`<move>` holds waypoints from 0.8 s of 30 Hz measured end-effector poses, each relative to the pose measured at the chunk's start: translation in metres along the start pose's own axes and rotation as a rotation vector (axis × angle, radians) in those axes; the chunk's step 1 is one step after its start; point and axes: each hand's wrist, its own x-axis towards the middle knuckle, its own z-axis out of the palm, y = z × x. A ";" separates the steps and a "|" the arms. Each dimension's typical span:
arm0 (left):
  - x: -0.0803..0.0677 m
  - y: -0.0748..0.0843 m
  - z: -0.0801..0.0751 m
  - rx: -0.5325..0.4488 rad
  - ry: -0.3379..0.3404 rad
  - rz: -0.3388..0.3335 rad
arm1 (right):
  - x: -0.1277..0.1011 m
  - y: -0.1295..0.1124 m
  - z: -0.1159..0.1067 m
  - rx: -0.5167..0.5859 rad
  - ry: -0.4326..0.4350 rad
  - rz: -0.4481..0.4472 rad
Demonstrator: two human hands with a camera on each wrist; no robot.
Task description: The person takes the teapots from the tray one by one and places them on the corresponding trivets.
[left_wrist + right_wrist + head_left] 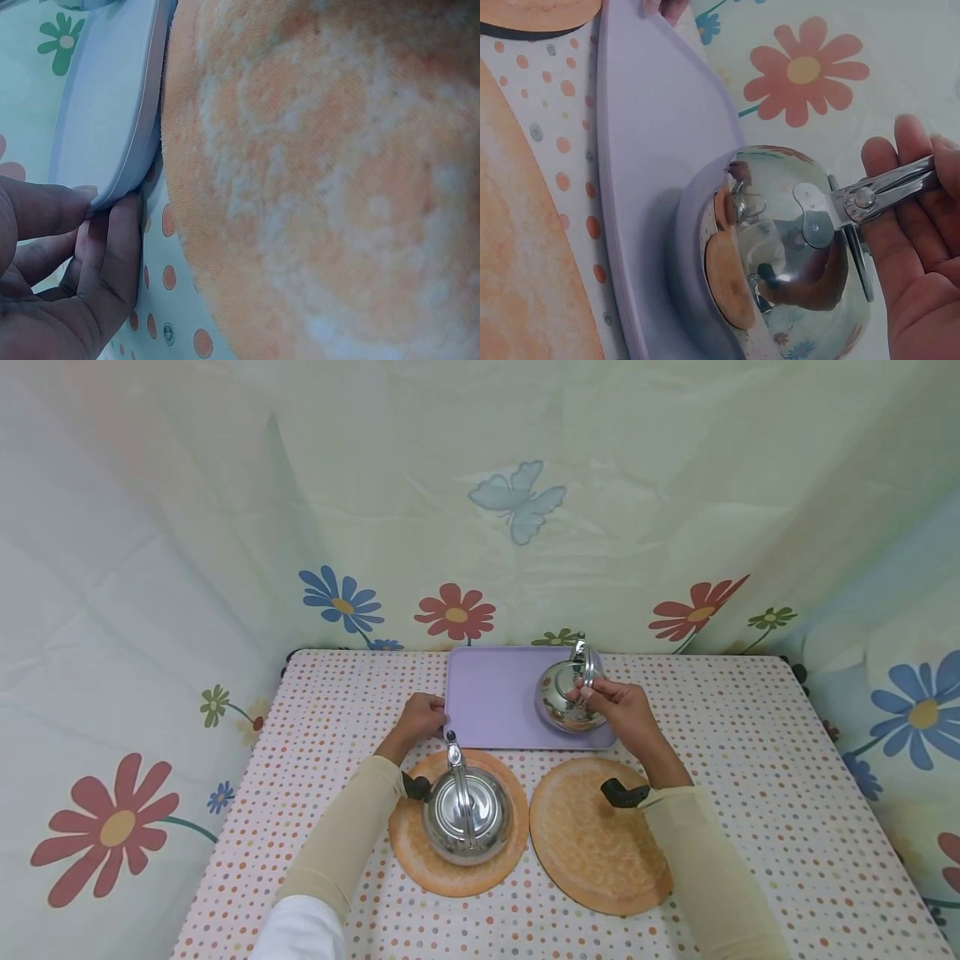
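- My right hand point(626, 714) has its fingers curled round the metal handle point(889, 189) of the far kettle point(566, 697), which sits on the lavender tray point(495, 693), at its right end.
- I judge the hold a light one: the handle is thin and hinged, so the polished body could swing or tip if I lift too fast, and I cannot tell whether there is water inside to spill.
- My left hand point(420, 718) pinches the tray's near-left corner, thumb on the rim and fingers point(112, 255) under the edge. If that pinch lifts or drags while the kettle's weight is on the opposite end, I think the tray could tilt and let the kettle slide.
- Just nearer than my left hand, the second kettle point(467, 810) stands on the left orange mat point(420, 852); my forearm runs close beside it, so a careless pull back could knock it.
- Below my right wrist lies the right orange mat point(592, 843), bare of any kettle; a black wrist mount overhangs its far edge.
- The desk point(750, 760) wears a cloth of small coloured dots, likely smooth enough for mats and tray to creep.
- Beyond both hands hangs a pale backdrop point(480, 485) printed with red and blue flowers and a butterfly point(519, 500), closing in both sides.
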 end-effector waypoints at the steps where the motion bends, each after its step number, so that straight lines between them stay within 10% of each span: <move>1: 0.000 0.000 0.000 -0.001 0.001 -0.001 | 0.000 0.000 0.000 -0.006 -0.003 -0.005; 24: -0.001 0.001 0.000 0.007 0.007 0.018 | -0.012 -0.009 -0.003 -0.017 0.014 -0.095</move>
